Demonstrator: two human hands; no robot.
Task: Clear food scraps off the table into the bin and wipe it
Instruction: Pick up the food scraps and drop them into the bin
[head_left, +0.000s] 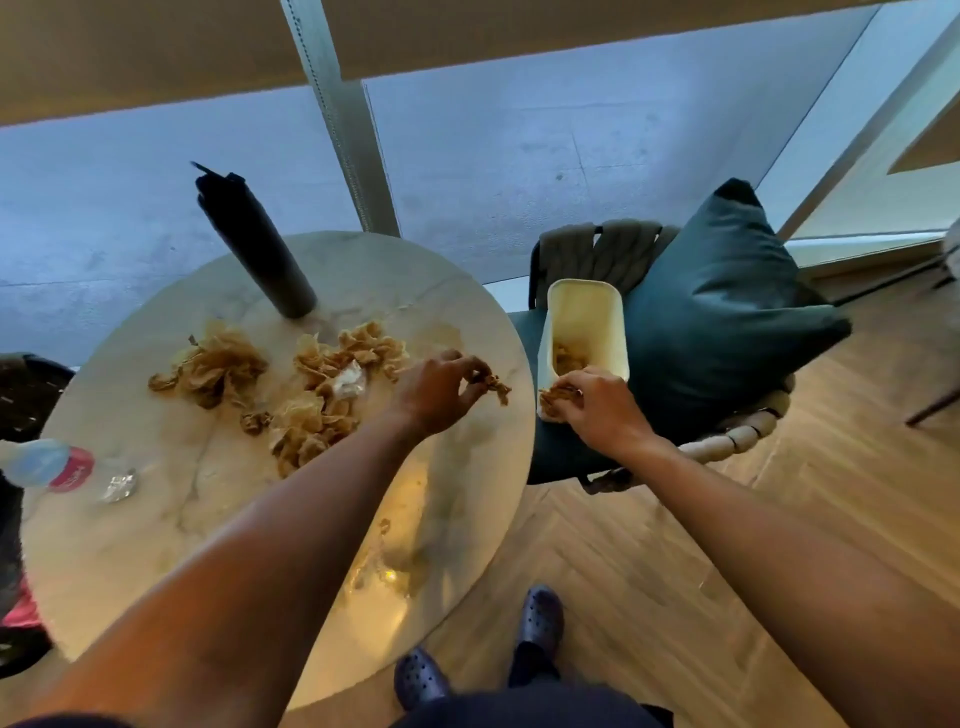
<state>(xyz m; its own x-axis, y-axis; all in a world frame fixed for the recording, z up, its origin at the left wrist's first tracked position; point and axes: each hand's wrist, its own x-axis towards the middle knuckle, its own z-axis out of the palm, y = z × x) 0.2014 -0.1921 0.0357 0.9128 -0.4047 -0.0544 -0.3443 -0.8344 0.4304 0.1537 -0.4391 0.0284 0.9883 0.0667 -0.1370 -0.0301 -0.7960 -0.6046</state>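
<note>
My left grip (447, 384) hangs near the round marble counter's (156, 545) right edge, fingers pinching a crumpled brown scrap (496, 385). Just past the rim, my right grip (582, 402) clutches more scraps (553, 397) at the cream plastic bin's (587, 312) mouth; the bin sits on a chair (727, 441). Papery scrap piles (311, 384) remain mid-counter beside a dark bottle (254, 244).

I can't read any text here. The only thing carrying print is the plastic bottle (39, 461) lying on its side at the left edge of my table (156, 545): its red label (72, 470) has some pale lettering on it, but it's too blurred and turned away for me to make out a single word or brand.
</note>
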